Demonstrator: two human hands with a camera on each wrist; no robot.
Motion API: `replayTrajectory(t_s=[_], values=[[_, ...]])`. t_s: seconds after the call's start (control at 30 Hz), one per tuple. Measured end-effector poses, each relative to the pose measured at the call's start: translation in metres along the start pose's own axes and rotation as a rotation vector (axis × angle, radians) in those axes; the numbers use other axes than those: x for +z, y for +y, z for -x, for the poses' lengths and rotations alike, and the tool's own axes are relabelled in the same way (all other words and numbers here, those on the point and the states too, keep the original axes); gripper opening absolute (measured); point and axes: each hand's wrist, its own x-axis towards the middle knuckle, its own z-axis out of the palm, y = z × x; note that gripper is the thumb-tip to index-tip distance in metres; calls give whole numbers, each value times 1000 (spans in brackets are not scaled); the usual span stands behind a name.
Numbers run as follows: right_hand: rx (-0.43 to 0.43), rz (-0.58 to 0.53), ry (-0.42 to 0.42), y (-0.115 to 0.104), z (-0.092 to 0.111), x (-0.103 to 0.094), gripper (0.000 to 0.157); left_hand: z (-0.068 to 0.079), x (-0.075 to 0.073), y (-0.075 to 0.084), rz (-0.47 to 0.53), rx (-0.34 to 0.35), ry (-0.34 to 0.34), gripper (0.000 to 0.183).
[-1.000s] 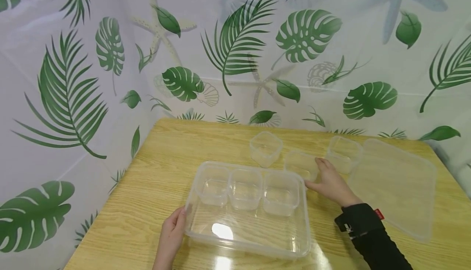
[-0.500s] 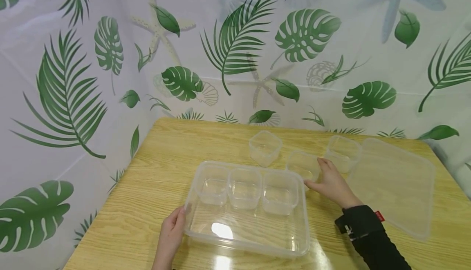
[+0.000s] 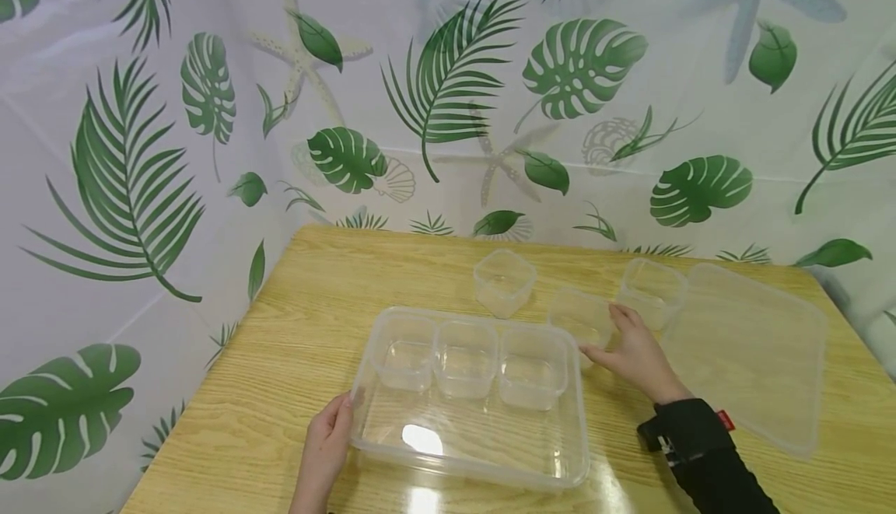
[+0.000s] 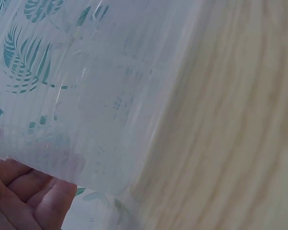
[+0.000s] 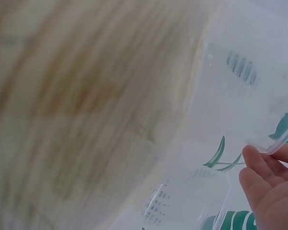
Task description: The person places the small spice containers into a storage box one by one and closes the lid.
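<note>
A large clear plastic box (image 3: 476,440) sits on the table with three small clear containers (image 3: 467,366) in a row along its far side. My left hand (image 3: 327,436) grips the box's left edge; the left wrist view has the curled fingers (image 4: 53,199) at its rim. Just behind the box's right back corner, my right hand (image 3: 633,354) holds another small clear container (image 3: 577,316) by its right side, thumb toward me. That container's near part is hidden behind the box corner. In the right wrist view, the right hand (image 5: 273,184) pinches a clear rim.
One small clear container (image 3: 504,284) stands behind the box, and another (image 3: 652,292) stands farther right. A large flat translucent lid (image 3: 749,358) lies at the right of the wooden table (image 3: 231,421). A leaf-printed cloth (image 3: 448,110) hangs behind.
My right hand and the small container in it have shifted slightly to the right. The left hand and the large box have stayed in place.
</note>
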Motion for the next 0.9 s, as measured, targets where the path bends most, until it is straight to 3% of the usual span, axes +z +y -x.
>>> replayTrajectory(t_s=[0.5,0.9], values=[[3,-53,127,-5,13,-8,85,1,0,0,25,-7,-10,33],[-71,-75,305,-30,19,-21,86,0,0,-1,2,-25,-9,37]])
